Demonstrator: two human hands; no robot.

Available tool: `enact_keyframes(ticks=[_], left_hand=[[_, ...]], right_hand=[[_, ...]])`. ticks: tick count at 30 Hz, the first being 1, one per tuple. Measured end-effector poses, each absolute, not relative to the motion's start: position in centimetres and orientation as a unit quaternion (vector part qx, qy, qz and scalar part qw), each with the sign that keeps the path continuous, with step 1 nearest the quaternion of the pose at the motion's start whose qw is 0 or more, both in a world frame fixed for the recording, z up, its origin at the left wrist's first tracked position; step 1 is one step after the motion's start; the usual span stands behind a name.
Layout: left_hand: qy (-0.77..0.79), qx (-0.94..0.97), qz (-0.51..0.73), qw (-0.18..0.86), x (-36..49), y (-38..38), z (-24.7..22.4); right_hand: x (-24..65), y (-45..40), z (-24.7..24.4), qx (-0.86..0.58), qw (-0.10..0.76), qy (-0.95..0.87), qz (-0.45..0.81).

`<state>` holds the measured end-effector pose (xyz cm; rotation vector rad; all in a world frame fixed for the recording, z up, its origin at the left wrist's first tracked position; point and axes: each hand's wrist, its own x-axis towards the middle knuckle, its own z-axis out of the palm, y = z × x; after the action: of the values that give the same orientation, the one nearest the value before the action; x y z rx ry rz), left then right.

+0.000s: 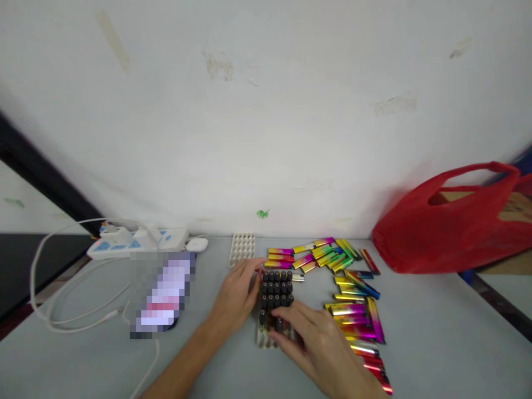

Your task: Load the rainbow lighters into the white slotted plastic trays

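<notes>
A pale moulded tray (266,339) stands in front of me, packed with upright sticks whose black ends (277,288) face up, each with a small round mark. My left hand (238,291) curls round the far left corner of this group, fingers against its side; its fingertips are partly hidden. At the near rows, my right hand (318,343) pinches one black-ended stick (280,324) between thumb and fingers, over the tray. Just beyond and to the right lie loose, flat metallic sticks (351,318) in yellow, pink, green, blue and red; I cannot tell their exact kind.
A second pale tray with holes (242,248) lies by the wall. On the left are a phone (166,293), a white power strip (139,241) and looping white cables (78,327). A red bag (444,227) stands at the right, against the white wall (266,122).
</notes>
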<state>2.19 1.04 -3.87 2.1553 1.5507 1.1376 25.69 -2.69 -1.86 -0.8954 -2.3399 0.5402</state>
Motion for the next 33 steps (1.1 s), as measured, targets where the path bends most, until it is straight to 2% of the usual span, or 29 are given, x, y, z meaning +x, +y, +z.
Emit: enact_keyframes(ticks=[15, 26, 33], left_hand=[[0.528, 0.741, 0.395, 0.126, 2.20, 1.04, -4.01], [0.525, 0.742, 0.399, 0.123, 2.28, 1.05, -4.00], [0.529, 0.742, 0.389, 0.132, 2.21, 0.99, -4.10]], right_hand=[[25.57, -2.82, -1.43, -0.323, 0.281, -0.872, 0.236], [25.34, -2.93, -1.95, -0.314, 0.328, -0.870, 0.192], [25.70, -2.64, -1.16, -0.320, 0.386, -0.850, 0.162]])
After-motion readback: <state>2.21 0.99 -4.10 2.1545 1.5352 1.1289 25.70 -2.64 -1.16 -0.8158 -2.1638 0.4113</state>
